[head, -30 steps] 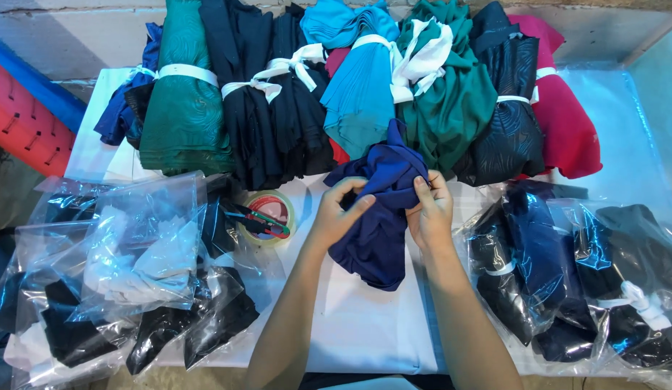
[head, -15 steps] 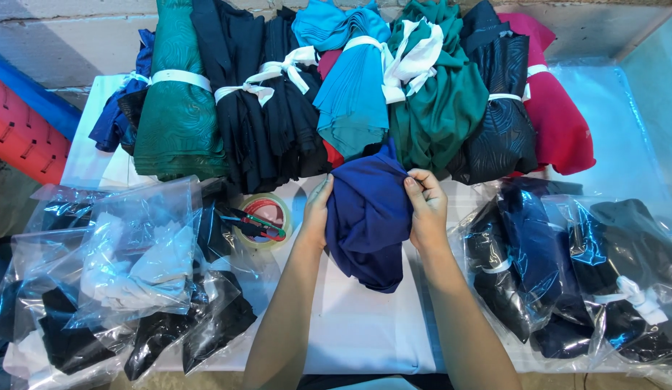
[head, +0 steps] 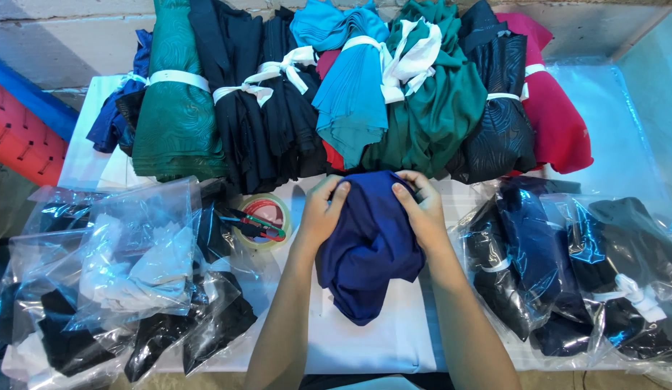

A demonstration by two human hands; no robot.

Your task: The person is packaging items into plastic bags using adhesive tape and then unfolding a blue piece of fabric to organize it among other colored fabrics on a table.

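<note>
1. Both hands grasp a navy blue cloth (head: 368,245) at its far end: the left hand (head: 320,215) closes on the upper left edge with fingers curled over the top, the right hand (head: 425,211) pinches the upper right edge, thumb laid on the fabric
2. That cloth lies bunched on a white sheet (head: 394,339) at the middle of the table, between the two forearms
3. Its long axis runs from the person outward; the gathered top end points away toward the bundles, the loose, narrower end points back toward the person
4. Behind the hands, a row of tied fabric bundles: a green bundle (head: 179,108) at the left, a black bundle (head: 267,115), a light blue bundle (head: 350,94), a teal bundle (head: 430,115) and a red bundle (head: 552,115) at the right, each bound with a white strip
5. Just left of the left hand sits a tape roll (head: 262,220) with a small cutter lying across it
6. Clear plastic bags (head: 134,267) holding dark and white cloth are heaped at the left; more filled bags (head: 567,267) lie at the right, near the right forearm
</note>
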